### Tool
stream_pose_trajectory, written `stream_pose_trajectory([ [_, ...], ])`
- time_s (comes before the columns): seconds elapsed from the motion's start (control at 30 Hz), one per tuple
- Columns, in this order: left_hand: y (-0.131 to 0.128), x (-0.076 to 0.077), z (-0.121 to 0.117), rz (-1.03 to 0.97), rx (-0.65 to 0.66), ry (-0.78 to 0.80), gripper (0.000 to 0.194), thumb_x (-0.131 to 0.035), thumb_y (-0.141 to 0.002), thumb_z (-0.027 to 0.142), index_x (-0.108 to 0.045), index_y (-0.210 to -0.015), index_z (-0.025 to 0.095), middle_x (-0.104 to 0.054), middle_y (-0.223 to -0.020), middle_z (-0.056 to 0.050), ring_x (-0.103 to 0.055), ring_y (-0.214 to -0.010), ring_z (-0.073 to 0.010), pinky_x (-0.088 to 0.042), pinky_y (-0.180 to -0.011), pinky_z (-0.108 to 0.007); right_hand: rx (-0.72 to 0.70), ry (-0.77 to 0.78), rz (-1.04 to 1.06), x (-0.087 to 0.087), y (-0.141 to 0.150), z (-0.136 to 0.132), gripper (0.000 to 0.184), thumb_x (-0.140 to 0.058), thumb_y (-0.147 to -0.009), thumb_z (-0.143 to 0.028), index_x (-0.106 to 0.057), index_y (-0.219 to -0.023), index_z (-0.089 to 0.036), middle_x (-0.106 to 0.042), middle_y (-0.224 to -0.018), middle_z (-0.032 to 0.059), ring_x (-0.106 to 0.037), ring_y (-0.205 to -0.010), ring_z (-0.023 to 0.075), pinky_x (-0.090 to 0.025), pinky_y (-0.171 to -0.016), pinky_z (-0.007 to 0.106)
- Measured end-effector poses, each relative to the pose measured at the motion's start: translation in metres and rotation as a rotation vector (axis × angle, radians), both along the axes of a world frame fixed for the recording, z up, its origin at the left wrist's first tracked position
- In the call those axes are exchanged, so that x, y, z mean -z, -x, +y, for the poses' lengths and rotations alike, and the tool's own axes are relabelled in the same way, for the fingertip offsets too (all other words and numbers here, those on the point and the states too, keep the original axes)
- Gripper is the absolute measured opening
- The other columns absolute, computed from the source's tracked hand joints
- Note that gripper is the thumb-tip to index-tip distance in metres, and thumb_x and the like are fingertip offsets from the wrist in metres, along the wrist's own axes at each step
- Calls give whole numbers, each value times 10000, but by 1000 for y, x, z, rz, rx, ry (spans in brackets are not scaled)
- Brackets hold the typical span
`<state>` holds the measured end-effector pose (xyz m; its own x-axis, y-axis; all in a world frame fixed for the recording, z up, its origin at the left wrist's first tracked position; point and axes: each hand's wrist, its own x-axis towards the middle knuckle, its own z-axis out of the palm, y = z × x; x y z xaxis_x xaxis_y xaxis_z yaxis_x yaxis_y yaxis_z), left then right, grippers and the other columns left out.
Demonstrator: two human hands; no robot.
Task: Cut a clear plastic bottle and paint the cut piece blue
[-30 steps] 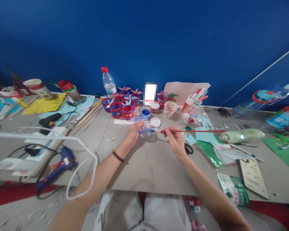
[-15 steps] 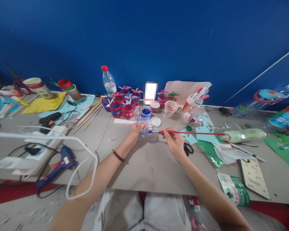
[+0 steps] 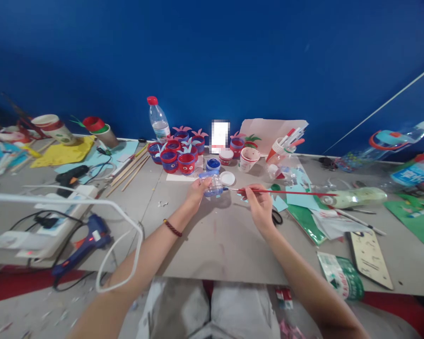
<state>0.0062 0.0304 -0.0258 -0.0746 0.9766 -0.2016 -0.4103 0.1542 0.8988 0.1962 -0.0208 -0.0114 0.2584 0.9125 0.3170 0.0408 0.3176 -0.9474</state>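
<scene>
My left hand (image 3: 198, 192) is closed round a clear plastic cup (image 3: 212, 183) with blue paint on its bands, held tilted on its side above the table. A long red paintbrush (image 3: 286, 192) is pinched in my right hand (image 3: 258, 202). Its dark tip meets the cup's right edge. Just behind the cup stands an open jar of blue paint (image 3: 213, 164), and a white lid (image 3: 227, 178) lies beside it. Several red and blue painted cups (image 3: 186, 165) with paper leaves are grouped behind my left hand.
A glue gun (image 3: 93, 235) and power strip (image 3: 61, 216) with a looping white cable lie on the left. Black scissors (image 3: 277, 217) are beside my right hand. A paper cup (image 3: 248, 159) and a red-capped bottle (image 3: 159, 117) stand at the back. Plastic bottles and paper scraps cover the right.
The brush has shifted slightly against the cup's edge, its tip moving a little left and then back right. My left hand keeps hold of the cup, with only small movement.
</scene>
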Motion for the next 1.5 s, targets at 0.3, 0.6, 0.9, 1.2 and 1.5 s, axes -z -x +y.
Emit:
stream_pose_trajectory([
  [0.3, -6, -7, -6, 62, -10, -21, 425, -867, -561, 453, -647, -794, 174, -689, -741, -10, -598, -675, -130, -477, -675, -268, -99, -206, -353, 1, 9, -12, 124, -618, -926, -318, -680, -876, -223, -729, -802, 34, -703, -734, 183, -577, -689, 327],
  [0.6, -4, -5, -6, 68, 18, -27, 410, -857, -579, 460, -663, -811, 183, -701, -766, -25, -617, -711, -158, -494, -715, -302, 18, -328, -508, -11, 9, -13, 135, -579, -935, -249, -674, -843, -218, -723, -759, 34, -688, -691, 178, -559, -654, 310],
  [0.9, -3, 2, -1, 64, 7, -19, 437, -859, -559, 489, -653, -799, 187, -683, -748, -26, -615, -702, -157, -492, -701, -301, 118, -283, -448, -5, 1, -9, 107, -592, -923, -241, -639, -831, -213, -717, -752, 33, -688, -675, 181, -544, -658, 318],
  [1.2, -7, -11, -8, 88, -3, -13, 491, -867, -525, 500, -645, -813, 170, -685, -744, -11, -602, -682, -135, -497, -687, -279, -28, -401, -486, -7, 11, -16, 98, -602, -913, -182, -665, -854, -229, -702, -753, 14, -657, -686, 170, -536, -669, 329],
  [1.5, -6, -16, -11, 102, 13, -12, 518, -881, -512, 501, -652, -831, 162, -696, -772, -33, -626, -709, -155, -513, -720, -303, 74, -561, -658, -10, 10, -15, 147, -591, -887, -121, -661, -909, -248, -720, -759, 22, -655, -694, 194, -534, -668, 351],
])
